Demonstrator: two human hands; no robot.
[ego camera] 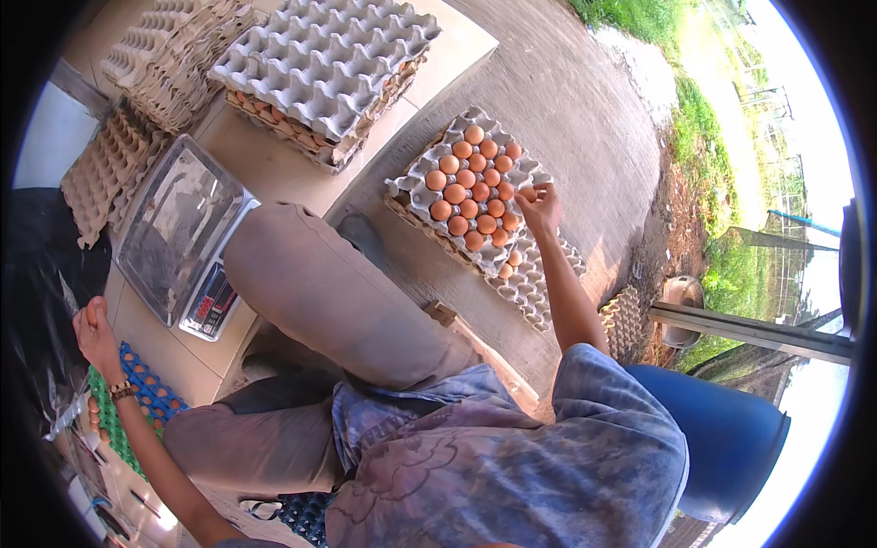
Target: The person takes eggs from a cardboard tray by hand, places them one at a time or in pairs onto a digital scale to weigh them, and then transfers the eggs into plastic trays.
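Observation:
My right hand (541,207) has its fingers on a brown egg (526,194) at the right edge of a grey pulp egg tray (418,183) on the floor. Rows of brown eggs fill much of that tray. A second pulp tray (541,274) lies beside it, holding a few eggs. Far to the left, my left hand (96,335) is raised with a brown egg (96,309) between its fingers. Below that hand are a blue plastic tray (147,370) and a green plastic tray (113,418) with eggs. A digital scale (185,233) stands between my left hand and my knee.
Stacked pulp trays (329,61) with eggs in the lower layers stand on the tiled ledge (473,41), beside a taller tray pile (164,61). Black plastic sheeting (48,288) lies at the left. A blue barrel (719,438) and a metal post (754,332) are at the right.

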